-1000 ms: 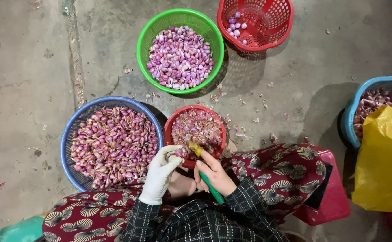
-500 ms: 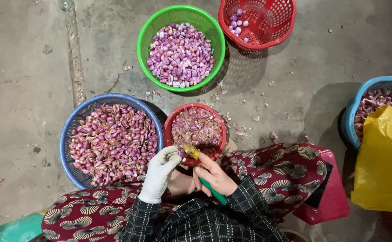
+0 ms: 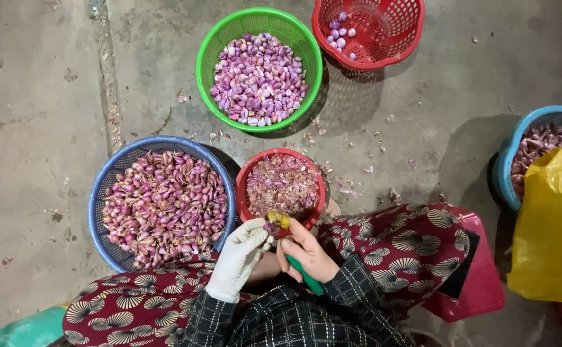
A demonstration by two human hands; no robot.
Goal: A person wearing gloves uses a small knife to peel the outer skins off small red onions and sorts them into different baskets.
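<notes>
The floor was bare grey concrete, stained and cracked, with a rough seam running down its left part and scraps of papery purple skin scattered near the middle. At the far left, close to the person's knee, stood a blue basket heaped with unpeeled reddish shallots. Above and to the right of it sat a green basket filled with peeled, pale purple shallots, and just beside that a red basket holding only a few peeled ones. Directly in front of the person was a small red bowl full of peelings. At the right edge a second blue basket of shallots was partly covered by a yellow plastic bag. The person sat low, knees spread, in red patterned trousers and a dark checked top, both forearms drawn in towards the near rim of the red bowl. The left hand, in a white glove, was curled, its fingertips pinching a small shallot held just over that rim. The right hand, bare, was closed around a green-handled knife, its yellowish tip meeting the shallot between the two hands.
</notes>
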